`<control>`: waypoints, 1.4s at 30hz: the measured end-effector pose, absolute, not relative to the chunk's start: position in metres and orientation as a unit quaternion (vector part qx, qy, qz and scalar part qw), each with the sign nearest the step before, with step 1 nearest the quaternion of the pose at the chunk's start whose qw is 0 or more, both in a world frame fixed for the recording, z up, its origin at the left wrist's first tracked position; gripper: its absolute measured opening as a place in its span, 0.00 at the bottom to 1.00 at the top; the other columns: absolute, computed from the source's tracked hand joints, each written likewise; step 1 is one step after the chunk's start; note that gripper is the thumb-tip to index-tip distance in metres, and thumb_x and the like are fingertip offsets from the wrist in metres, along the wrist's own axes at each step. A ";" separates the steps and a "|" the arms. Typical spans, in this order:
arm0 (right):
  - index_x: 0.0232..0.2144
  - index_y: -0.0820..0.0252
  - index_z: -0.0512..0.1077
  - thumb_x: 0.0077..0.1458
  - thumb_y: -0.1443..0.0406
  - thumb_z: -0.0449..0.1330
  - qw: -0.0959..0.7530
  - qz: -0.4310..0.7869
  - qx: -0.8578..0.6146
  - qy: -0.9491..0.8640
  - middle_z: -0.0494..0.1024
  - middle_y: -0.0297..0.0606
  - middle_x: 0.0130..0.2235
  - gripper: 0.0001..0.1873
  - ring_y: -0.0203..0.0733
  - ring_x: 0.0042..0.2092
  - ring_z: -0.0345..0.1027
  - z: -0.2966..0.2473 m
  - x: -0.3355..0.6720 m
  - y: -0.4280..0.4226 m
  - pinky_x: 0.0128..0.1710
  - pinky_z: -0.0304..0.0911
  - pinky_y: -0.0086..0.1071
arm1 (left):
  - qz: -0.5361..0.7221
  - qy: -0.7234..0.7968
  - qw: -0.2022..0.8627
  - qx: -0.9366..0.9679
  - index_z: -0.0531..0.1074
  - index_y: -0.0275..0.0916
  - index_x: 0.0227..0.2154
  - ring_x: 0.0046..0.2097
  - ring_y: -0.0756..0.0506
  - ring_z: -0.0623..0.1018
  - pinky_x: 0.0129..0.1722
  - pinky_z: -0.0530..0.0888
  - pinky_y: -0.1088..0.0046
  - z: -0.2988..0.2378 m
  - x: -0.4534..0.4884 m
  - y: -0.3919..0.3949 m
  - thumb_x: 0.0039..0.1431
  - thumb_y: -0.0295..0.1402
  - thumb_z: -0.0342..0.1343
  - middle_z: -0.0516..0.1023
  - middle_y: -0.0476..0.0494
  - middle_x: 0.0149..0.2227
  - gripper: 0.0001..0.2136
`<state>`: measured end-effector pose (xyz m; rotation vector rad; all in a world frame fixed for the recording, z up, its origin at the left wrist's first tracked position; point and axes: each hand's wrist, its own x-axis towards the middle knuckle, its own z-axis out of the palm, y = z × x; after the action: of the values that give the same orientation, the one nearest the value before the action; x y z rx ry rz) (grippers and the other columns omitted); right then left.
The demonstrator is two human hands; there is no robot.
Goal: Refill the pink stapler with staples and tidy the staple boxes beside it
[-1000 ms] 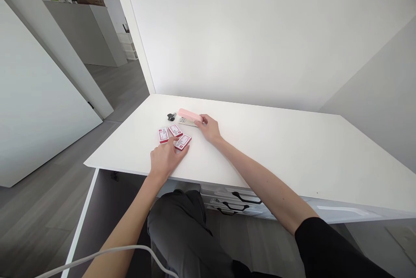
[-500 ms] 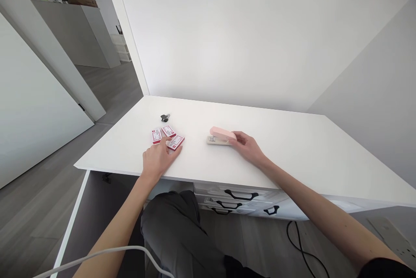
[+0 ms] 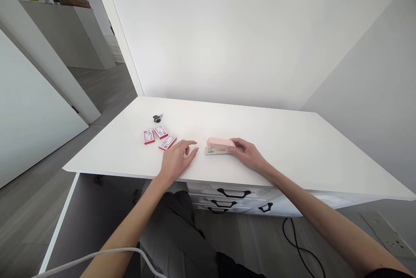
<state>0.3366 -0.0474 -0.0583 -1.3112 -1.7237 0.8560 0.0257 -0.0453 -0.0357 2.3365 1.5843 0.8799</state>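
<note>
A pink stapler [image 3: 220, 142] with a pale base lies on the white desktop [image 3: 276, 139]. Its rear end is gripped by my right hand [image 3: 246, 153], fingers behind and thumb in front. To the left of the stapler, my left hand [image 3: 178, 156] hovers or rests just over the desk with fingers apart and nothing in them. Beyond it lie three small red-and-white boxes: one box [image 3: 167, 142] close to my knuckles, another box [image 3: 160, 131] behind it, and a third box [image 3: 148, 136] farthest left. A black clip [image 3: 157, 118] sits behind the boxes.
The desk's front edge has drawers with black handles [image 3: 234, 193] below it. An open cabinet door [image 3: 60, 221] stands at lower left. A white cable [image 3: 120, 250] crosses my left forearm, and a black cable [image 3: 300, 247] lies on the floor. A wall [image 3: 211, 31] rises behind the desk.
My left hand has left the boxes and moved right, towards the stapler. The stapler, still in my right hand, sits slightly nearer the front edge. The whole view has shifted a little.
</note>
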 end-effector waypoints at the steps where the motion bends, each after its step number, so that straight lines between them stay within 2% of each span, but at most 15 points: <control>1: 0.53 0.52 0.79 0.63 0.49 0.64 0.394 0.339 -0.514 -0.682 0.84 0.39 0.54 0.22 0.49 0.55 0.77 -0.058 0.337 -0.047 0.60 0.70 0.45 | 0.304 0.518 0.118 0.791 0.79 0.44 0.53 0.38 0.45 0.77 0.39 0.69 0.69 -0.036 0.037 -0.043 0.71 0.47 0.52 0.77 0.46 0.38 0.18; 2: 0.53 0.52 0.78 0.63 0.49 0.64 0.393 0.340 -0.511 -0.685 0.84 0.39 0.54 0.22 0.49 0.56 0.77 -0.058 0.337 -0.046 0.60 0.70 0.45 | 0.307 0.507 0.147 0.792 0.80 0.44 0.52 0.38 0.45 0.77 0.40 0.69 0.68 -0.036 0.047 -0.041 0.70 0.47 0.54 0.77 0.45 0.39 0.18; 4: 0.53 0.53 0.78 0.63 0.49 0.64 0.390 0.341 -0.507 -0.689 0.84 0.39 0.55 0.22 0.49 0.56 0.77 -0.057 0.337 -0.045 0.61 0.69 0.45 | 0.309 0.493 0.198 0.789 0.81 0.42 0.43 0.37 0.44 0.75 0.40 0.69 0.68 -0.036 0.063 -0.034 0.68 0.47 0.56 0.75 0.45 0.38 0.16; 6: 0.52 0.53 0.78 0.63 0.50 0.64 0.389 0.341 -0.504 -0.692 0.84 0.39 0.55 0.21 0.48 0.56 0.76 -0.056 0.337 -0.045 0.61 0.68 0.45 | 0.316 0.484 0.242 0.779 0.77 0.40 0.33 0.35 0.45 0.73 0.39 0.68 0.67 -0.036 0.074 -0.029 0.67 0.47 0.58 0.73 0.47 0.34 0.15; 8: 0.53 0.53 0.78 0.64 0.50 0.63 0.391 0.340 -0.501 -0.694 0.83 0.38 0.55 0.20 0.48 0.56 0.76 -0.055 0.337 -0.045 0.61 0.68 0.44 | 0.331 0.482 0.276 0.763 0.73 0.40 0.28 0.33 0.46 0.71 0.37 0.67 0.68 -0.036 0.079 -0.026 0.65 0.46 0.59 0.72 0.48 0.31 0.15; 12: 0.53 0.52 0.77 0.65 0.52 0.62 0.391 0.333 -0.499 -0.698 0.83 0.38 0.55 0.20 0.48 0.56 0.76 -0.053 0.333 -0.046 0.60 0.67 0.43 | 0.345 0.482 0.305 0.745 0.71 0.41 0.27 0.32 0.47 0.68 0.35 0.64 0.69 -0.035 0.081 -0.027 0.64 0.47 0.59 0.72 0.50 0.28 0.16; 19: 0.52 0.52 0.77 0.64 0.49 0.64 0.387 0.343 -0.474 -0.713 0.83 0.38 0.51 0.21 0.49 0.50 0.76 -0.052 0.315 -0.040 0.52 0.69 0.41 | 0.328 0.492 0.300 0.749 0.66 0.41 0.25 0.30 0.48 0.66 0.32 0.60 0.69 -0.037 0.083 -0.030 0.62 0.53 0.59 0.68 0.52 0.25 0.21; 28: 0.52 0.52 0.74 0.66 0.50 0.62 0.394 0.374 -0.460 -0.702 0.82 0.37 0.51 0.18 0.48 0.50 0.74 -0.052 0.313 -0.039 0.52 0.67 0.40 | 0.326 0.503 0.286 0.748 0.63 0.42 0.24 0.30 0.47 0.68 0.33 0.61 0.69 -0.042 0.088 -0.028 0.61 0.48 0.62 0.69 0.52 0.25 0.19; 34: 0.53 0.52 0.74 0.66 0.49 0.62 0.400 0.387 -0.450 -0.698 0.80 0.37 0.52 0.20 0.48 0.52 0.73 -0.056 0.316 -0.037 0.54 0.67 0.40 | 0.333 0.500 0.266 0.754 0.62 0.42 0.24 0.29 0.48 0.68 0.33 0.61 0.69 -0.046 0.091 -0.028 0.62 0.48 0.62 0.69 0.52 0.25 0.21; 38: 0.54 0.50 0.74 0.67 0.48 0.61 0.398 0.391 -0.456 -0.694 0.80 0.37 0.53 0.21 0.49 0.52 0.72 -0.058 0.318 -0.036 0.54 0.67 0.41 | 0.338 0.495 0.256 0.758 0.65 0.41 0.24 0.30 0.48 0.69 0.33 0.61 0.69 -0.047 0.092 -0.029 0.64 0.47 0.63 0.70 0.53 0.25 0.20; 42: 0.54 0.50 0.73 0.67 0.48 0.61 0.398 0.396 -0.450 -0.694 0.79 0.37 0.53 0.21 0.49 0.52 0.72 -0.058 0.320 -0.035 0.55 0.66 0.42 | 0.339 0.495 0.260 0.757 0.73 0.41 0.28 0.30 0.48 0.70 0.33 0.61 0.69 -0.047 0.093 -0.030 0.64 0.45 0.64 0.71 0.53 0.26 0.15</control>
<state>0.3197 -0.0354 -0.0576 -1.1402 -1.7578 1.0022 0.0933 -0.0304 -0.0474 2.0494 1.3394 0.9183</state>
